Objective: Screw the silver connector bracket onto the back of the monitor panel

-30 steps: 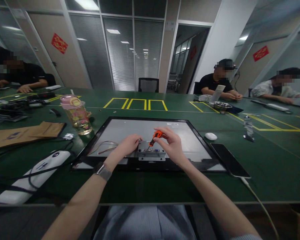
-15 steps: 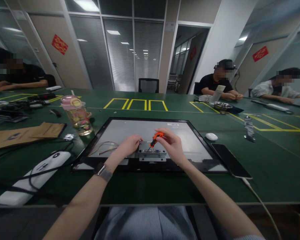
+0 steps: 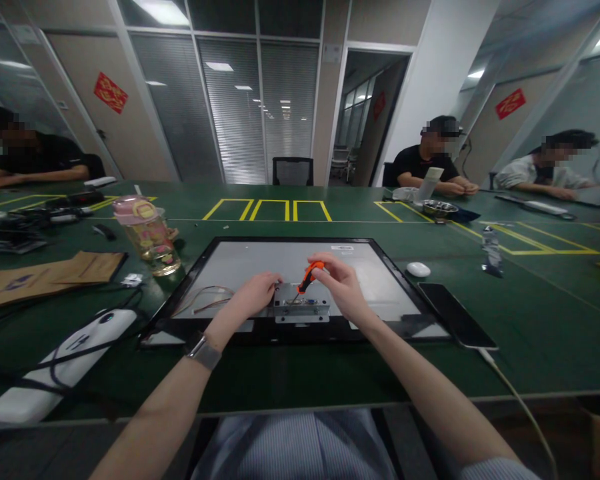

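A flat display panel [image 3: 240,261] with a black frame and pale grey back lies in front of me. Near its close edge sits a small metal bracket [image 3: 301,318] with a row of connectors. My right hand [image 3: 344,285] is closed around the handle of an orange and black screwdriver [image 3: 309,276]. Its shaft slants down to the left, with the tip at the connectors. The fingers of my left hand [image 3: 254,295] are curled at the bracket's upper left corner; their tips are partly hidden. Thin wires [image 3: 207,299] lie on the panel left of that hand.
A pink-lidded bottle [image 3: 147,237], paper bag [image 3: 50,280] and white power strip [image 3: 65,363] with black cables are left. A phone [image 3: 457,317] on a charging cable and a white earphone case [image 3: 419,269] lie right. People sit across the green table [image 3: 260,383].
The whole view has shifted slightly. The screwdriver leans a little more, its tip still at the connectors. Both hands keep nearly the same places.
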Demonstrator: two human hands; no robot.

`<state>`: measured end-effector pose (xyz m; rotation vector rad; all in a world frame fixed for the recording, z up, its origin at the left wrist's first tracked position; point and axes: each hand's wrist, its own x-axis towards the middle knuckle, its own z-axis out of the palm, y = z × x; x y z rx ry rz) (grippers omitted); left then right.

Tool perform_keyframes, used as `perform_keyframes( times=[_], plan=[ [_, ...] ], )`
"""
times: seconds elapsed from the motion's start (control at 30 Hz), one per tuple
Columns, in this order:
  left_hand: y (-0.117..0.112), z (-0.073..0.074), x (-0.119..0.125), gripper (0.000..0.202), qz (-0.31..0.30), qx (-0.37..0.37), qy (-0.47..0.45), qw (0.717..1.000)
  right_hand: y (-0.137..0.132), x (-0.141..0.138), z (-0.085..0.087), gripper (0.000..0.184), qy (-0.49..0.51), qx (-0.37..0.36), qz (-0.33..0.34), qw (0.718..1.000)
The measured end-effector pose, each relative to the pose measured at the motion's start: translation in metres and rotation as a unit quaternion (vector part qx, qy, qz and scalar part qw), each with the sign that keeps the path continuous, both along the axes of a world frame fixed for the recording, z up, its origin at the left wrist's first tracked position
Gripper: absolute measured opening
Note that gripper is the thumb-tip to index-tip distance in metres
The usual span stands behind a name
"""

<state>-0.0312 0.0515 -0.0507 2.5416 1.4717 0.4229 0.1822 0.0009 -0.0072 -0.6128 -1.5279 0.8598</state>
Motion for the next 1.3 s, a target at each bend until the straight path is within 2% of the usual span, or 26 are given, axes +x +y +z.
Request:
perform_keyframes(
  times=[0.2,0.4,0.77,1.2,1.3],
  plan=[
    [0.001,-0.001,-0.001,0.034,-0.005,0.004,0.0,1.0,0.004,0.005,0.0,0.029,-0.004,-0.013,0.001,1.0],
    [0.001,0.0,-0.001,0.034,-0.012,0.002,-0.01,1.0,0.004,0.006,0.0,0.024,-0.003,-0.01,0.045,0.999],
    [-0.002,0.003,0.0,0.035,-0.002,-0.003,0.001,1.0,0.004,0.006,0.0,0.02,0.02,-0.027,0.014,0.999],
    [0.001,-0.001,0.0,0.035,-0.003,-0.007,-0.002,1.0,-0.004,-0.001,-0.002,0.016,0.004,0.038,-0.109,0.993],
    [0.0,0.0,0.0,0.034,-0.006,0.0,0.0,1.0,-0.007,0.0,0.001,0.018,-0.032,0.045,-0.081,0.995]
  ],
)
